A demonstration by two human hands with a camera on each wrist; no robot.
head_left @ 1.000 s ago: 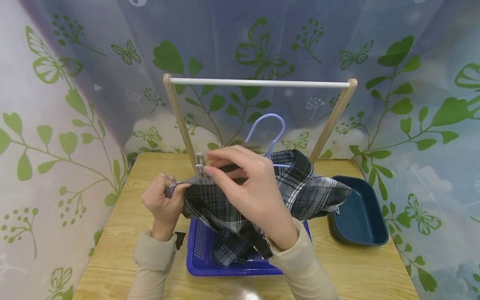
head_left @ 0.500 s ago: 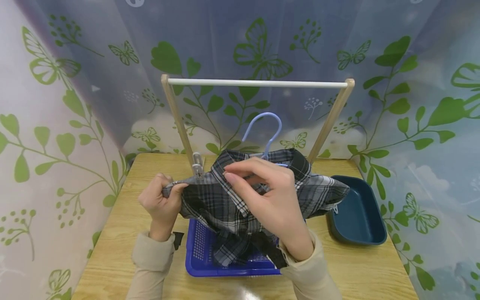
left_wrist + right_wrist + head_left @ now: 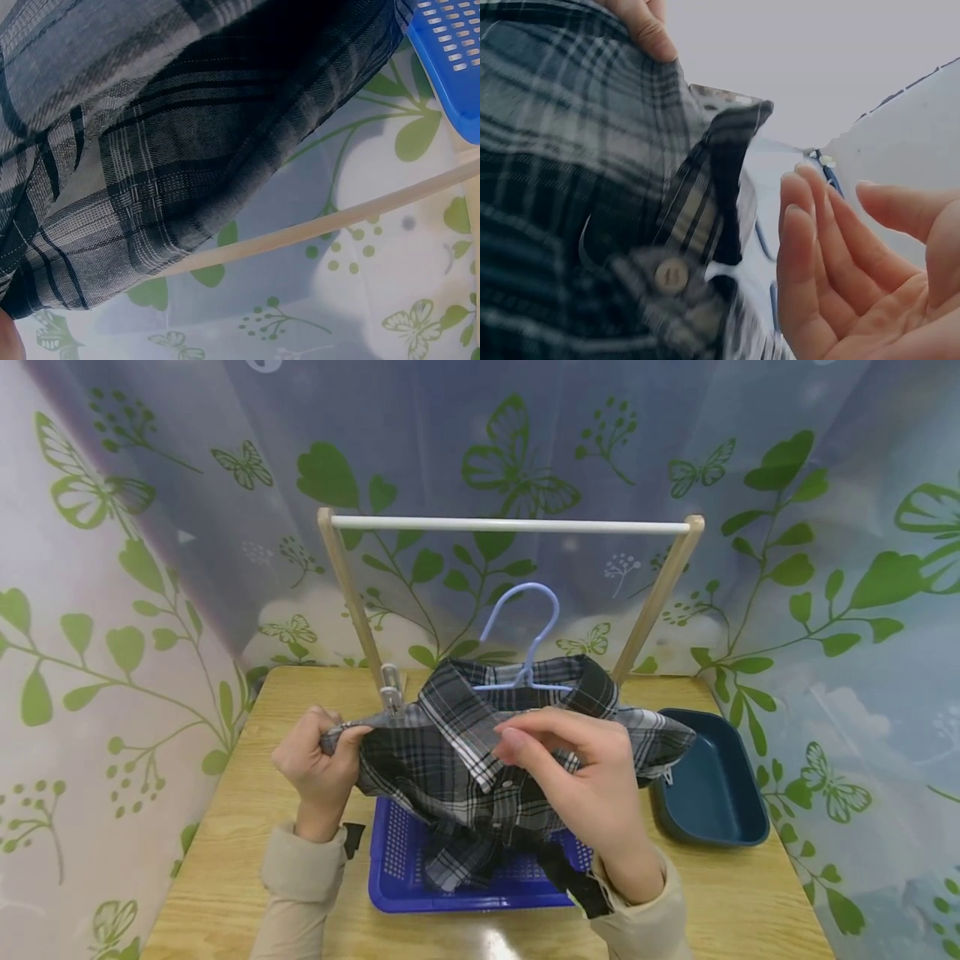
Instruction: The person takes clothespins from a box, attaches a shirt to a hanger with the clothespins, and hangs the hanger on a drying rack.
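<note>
Left hand grips the shoulder of the plaid shirt, holding it up above the blue basket on the worktop. Right hand hovers loose-fingered at the collar, apparently holding nothing. The shirt sits on the blue hanger. Dressing looks nearly done; next, I'd say, lifting the hook to the rail behind.

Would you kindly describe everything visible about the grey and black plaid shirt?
The grey and black plaid shirt is woven cloth with white check lines, a collar and small pale buttons. It sits on a light blue plastic hanger whose hook rises above the collar. The left hand grips its left shoulder edge beside a metal clip; the right hand hovers at the front, fingers relaxed. The hem droops into a blue perforated plastic basket.
</note>
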